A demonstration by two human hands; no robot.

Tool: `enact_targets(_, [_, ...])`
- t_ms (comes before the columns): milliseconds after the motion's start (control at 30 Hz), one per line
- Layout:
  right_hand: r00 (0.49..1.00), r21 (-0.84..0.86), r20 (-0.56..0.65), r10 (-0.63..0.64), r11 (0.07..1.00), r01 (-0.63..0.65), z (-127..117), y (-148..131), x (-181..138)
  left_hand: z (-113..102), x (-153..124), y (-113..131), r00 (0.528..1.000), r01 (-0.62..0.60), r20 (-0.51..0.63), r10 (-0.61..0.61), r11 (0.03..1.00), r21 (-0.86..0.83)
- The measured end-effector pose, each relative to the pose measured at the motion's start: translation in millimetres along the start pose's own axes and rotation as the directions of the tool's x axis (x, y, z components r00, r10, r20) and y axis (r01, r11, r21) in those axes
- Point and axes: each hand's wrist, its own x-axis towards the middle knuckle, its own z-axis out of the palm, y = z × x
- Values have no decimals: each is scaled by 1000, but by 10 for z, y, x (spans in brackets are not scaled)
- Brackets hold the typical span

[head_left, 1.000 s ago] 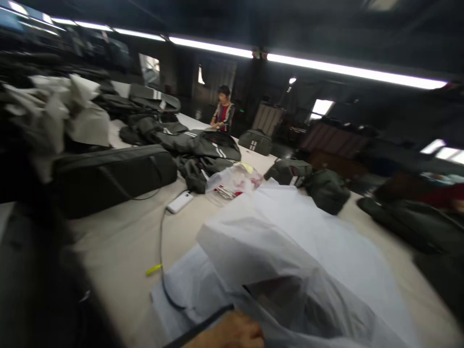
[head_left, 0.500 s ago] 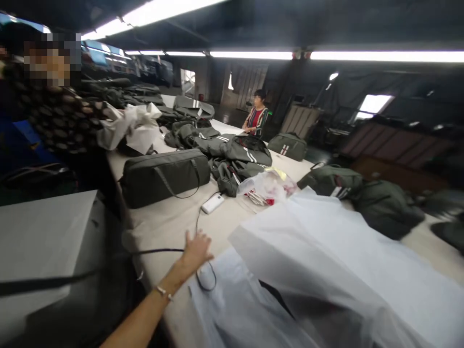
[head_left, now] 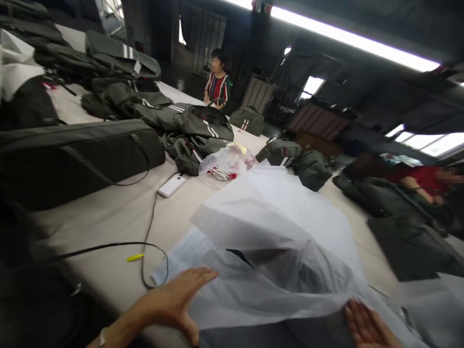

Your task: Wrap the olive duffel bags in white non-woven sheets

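Observation:
A large sheet of thin white tissue paper lies crumpled and partly lifted over a dark item on the beige table. My left hand rests flat with spread fingers on the paper's near left corner. My right hand shows at the bottom edge, palm up and fingers together, under the paper's lower right edge. Neither hand grips anything that I can see.
A black cable loops near my left hand and runs to a white power bank; a yellow marker lies beside it. Dark green bags cover the table's left and far side. A plastic bag sits mid-table. People work at the far end and right.
My left hand drew back from the cable onto the paper's corner. My right hand came into view at the bottom. The camera swung right and down.

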Motion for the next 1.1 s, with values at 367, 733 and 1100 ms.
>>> enact_targets(367, [994, 171, 92, -63, 984, 47, 69, 47, -156, 1049, 490, -85, 991, -52, -94, 98, 914, 401])
enact_targets(733, [990, 153, 132, 44, 986, -64, 6, -35, -35, 349, 624, 383, 588, -253, -696, 411, 911, 325])
enact_targets(1100, [979, 168, 202, 38, 983, -73, -33, -10, 33, -950, 957, 768, 426, -123, -740, 521, 843, 523])
